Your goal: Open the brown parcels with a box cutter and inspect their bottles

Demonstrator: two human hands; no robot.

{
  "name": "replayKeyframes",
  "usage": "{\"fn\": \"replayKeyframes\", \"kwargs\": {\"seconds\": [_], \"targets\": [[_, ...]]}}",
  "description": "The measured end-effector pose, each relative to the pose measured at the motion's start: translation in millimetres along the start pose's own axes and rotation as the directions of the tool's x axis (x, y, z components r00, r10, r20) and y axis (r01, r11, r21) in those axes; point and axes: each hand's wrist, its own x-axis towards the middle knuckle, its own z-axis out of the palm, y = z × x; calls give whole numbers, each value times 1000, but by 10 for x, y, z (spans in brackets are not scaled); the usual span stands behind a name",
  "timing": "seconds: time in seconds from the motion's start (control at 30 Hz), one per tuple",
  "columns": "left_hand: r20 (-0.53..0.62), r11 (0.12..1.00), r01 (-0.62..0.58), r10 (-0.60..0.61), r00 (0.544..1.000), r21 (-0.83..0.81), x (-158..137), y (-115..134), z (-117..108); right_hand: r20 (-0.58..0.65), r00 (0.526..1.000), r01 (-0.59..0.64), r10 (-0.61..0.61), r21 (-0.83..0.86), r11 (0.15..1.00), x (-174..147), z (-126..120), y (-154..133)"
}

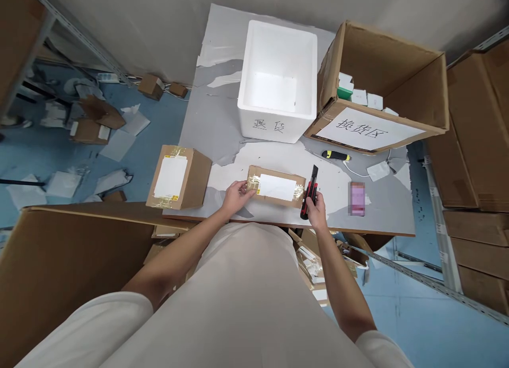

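A small taped cardboard box (254,178) with a white label (278,187) lies across the front of the table before me. My left hand (237,197) grips its left end, thumb at the near side and fingers at the end. In my right hand (317,210) is a black and red box cutter (305,209), held beside the box's right end with its tip pointing away from me. I cannot make out whether the blade is out. A larger taped cardboard box (198,180), with a white label too, stands left of my left hand.
A white foam box (274,126) stands behind the small box; right of it, an open carton (421,119) holds several small boxes. A black and yellow cutter (336,155), a white cabled device (377,171) and a pixelated pink item (357,199) lie on the right. Cartons and shelving flank the table (392,214).
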Motion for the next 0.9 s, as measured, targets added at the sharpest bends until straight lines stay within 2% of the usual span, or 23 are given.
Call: {"fn": "replayKeyframes", "kwargs": {"seconds": [0.07, 0.13, 0.17, 0.23, 0.3, 0.37, 0.43, 0.53, 0.63, 0.73, 0.9], "targets": [[-56, 997, -37, 41, 998, 71, 35, 61, 28, 7, 1000, 26, -25, -91, 996, 95, -11, -30], [-78, 968, -188, 202, 976, 164, 23, 107, 72, 21, 998, 62, -59, -162, 985, 157, -33, -52], [-36, 931, -301, 315, 948, 207, 8, 123, 99, 31, 997, 79, -74, -198, 977, 175, -50, -69], [128, 822, -517, 501, 856, 240, -17, 139, 158, 58, 994, 104, -91, -286, 953, 189, -92, -140], [250, 753, -615, 565, 787, 234, -17, 133, 211, 96, 987, 154, -126, -411, 898, 182, -126, -281], [271, 746, -619, 560, 783, 245, 11, 109, 245, 199, 961, 273, -193, -551, 788, 172, -120, -499], [276, 750, -615, 554, 786, 244, 48, 81, 255, 387, 897, 433, -216, -660, 614, 180, -50, -760], [290, 760, -615, 552, 782, 209, 85, 53, 249, 631, 772, 616, -76, -713, 334, 248, 156, -1114], [298, 762, -615, 550, 780, 202, 91, 42, 257, 723, 690, 713, 36, -688, 136, 343, 370, -1316], [284, 750, -622, 560, 778, 226, 91, 32, 288, 752, 654, 752, 88, -658, 33, 387, 494, -1397], [265, 752, -618, 563, 783, 229, 112, 13, 322, 757, 640, 764, 132, -645, -2, 367, 532, -1463]]}}
